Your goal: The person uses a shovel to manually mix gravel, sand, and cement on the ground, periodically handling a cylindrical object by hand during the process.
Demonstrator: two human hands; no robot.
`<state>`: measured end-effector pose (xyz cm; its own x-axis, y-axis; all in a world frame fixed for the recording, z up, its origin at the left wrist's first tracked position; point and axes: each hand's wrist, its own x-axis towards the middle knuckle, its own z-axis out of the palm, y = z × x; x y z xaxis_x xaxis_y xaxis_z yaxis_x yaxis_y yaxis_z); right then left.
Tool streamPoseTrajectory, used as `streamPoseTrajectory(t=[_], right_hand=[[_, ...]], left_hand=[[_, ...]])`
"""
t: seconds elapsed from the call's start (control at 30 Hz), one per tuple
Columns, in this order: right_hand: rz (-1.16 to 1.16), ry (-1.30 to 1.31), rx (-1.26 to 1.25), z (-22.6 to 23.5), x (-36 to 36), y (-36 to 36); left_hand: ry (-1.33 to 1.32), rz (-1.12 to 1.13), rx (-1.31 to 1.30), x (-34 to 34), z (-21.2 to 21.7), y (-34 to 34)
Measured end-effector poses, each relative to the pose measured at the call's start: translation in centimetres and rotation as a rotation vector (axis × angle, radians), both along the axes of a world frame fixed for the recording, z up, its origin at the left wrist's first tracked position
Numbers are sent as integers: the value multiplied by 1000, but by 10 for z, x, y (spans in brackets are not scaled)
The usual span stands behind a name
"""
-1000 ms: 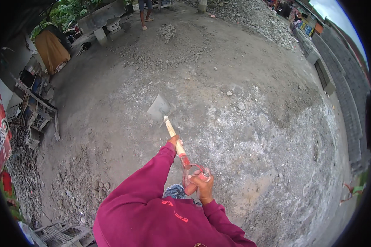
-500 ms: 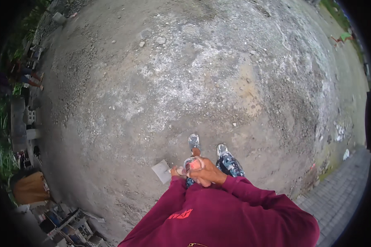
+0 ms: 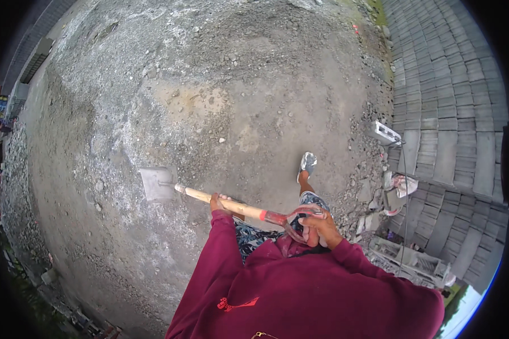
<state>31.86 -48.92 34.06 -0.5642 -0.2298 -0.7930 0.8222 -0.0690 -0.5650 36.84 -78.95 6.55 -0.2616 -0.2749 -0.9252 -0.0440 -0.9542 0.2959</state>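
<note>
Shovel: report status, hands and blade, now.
Left hand gripping wooden shaft, right hand on red end grip. Shovel blade out left over gravelly ground. Nothing blocking blade.

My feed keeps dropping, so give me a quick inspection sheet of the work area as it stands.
Surface: ground of grey dirt and gravel, loose stones scattered.
Job's things: shovel, metal blade to the left, wooden shaft, red grip.
Clutter: rubble and broken blocks beside the paving.
Hands: left hand closed on the shaft; right hand closed on the red grip.
Cables: thin dark cable running down from a white block.
Surroundings: grey paving slabs on the right.
</note>
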Motion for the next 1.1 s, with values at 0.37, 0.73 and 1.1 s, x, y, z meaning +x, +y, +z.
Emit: streamPoseTrajectory(t=[0.37, 0.73, 1.1], right_hand=[[-946, -186, -99, -89, -37, 324], [-1449, -266, -150, -205, -147, 379], [-1433, -254, -194, -191, -280, 338]], left_hand=[[-85, -861, 46, -300, -52, 416], [-268, -1315, -89, -416, -158, 603], [-198, -1006, 148, -468, -95, 565]])
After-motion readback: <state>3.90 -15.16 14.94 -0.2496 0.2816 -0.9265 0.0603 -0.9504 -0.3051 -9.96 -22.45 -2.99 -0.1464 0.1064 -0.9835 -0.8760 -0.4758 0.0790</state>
